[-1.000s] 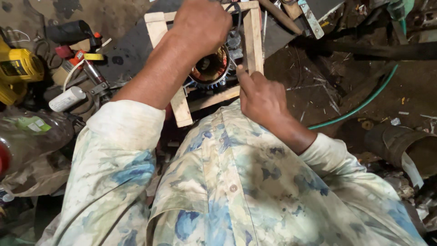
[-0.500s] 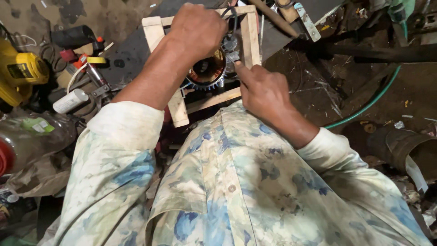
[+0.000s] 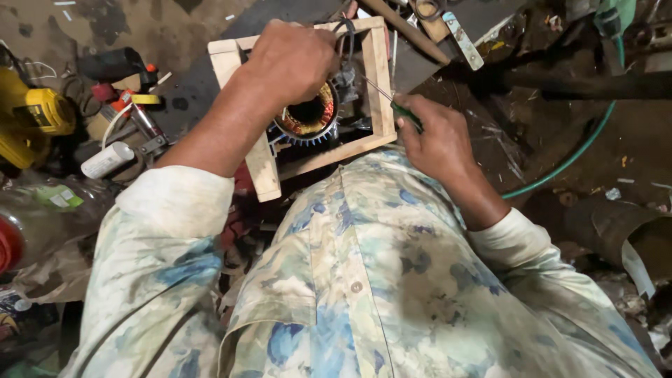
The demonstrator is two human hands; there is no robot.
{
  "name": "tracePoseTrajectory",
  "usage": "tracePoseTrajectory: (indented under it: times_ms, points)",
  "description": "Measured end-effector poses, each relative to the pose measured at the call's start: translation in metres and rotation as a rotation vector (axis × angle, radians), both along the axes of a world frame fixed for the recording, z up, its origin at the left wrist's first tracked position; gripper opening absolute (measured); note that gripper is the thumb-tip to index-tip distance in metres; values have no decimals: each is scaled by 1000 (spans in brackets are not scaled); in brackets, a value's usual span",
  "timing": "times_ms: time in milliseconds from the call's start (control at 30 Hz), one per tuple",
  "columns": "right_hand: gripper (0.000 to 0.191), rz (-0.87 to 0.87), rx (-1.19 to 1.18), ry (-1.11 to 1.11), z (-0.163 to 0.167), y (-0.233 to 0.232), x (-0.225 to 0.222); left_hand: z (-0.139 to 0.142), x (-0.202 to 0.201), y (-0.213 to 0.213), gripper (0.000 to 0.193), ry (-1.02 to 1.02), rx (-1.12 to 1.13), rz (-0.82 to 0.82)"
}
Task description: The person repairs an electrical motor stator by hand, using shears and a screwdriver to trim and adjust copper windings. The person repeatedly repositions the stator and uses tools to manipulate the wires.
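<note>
Two hands work round copper-wound stator (image 3: 308, 115) inside wooden frame (image 3: 262, 168).

Beyond my left hand, the dirt floor (image 3: 140, 21) is stained and cluttered: a yellow power tool (image 3: 31, 119), a white tube (image 3: 106, 159). Right of my right hand, a green hose (image 3: 567, 157) curves across dark, littered ground.

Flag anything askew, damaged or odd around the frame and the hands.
Mostly clutter. The wooden frame sits skewed to the person's body, with the motor stator inside it. The right hand holds a thin green-handled tool; the left hand rests on the stator. No clear damage or spill.
</note>
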State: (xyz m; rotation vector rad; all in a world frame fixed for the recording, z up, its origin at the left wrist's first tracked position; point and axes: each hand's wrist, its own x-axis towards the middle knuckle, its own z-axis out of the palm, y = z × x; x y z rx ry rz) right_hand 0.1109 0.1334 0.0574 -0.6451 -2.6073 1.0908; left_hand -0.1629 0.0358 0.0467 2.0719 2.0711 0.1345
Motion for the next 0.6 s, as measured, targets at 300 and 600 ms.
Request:
tracePoseTrajectory:
  times_ms: [300,600]
  points:
    - [27,-19,-82,29,-6,9,8,-2,0,0,19,80,8,-95]
    - [26,-27,-133,95,-7,6,11,-6,9,-7,23,174,82,-127]
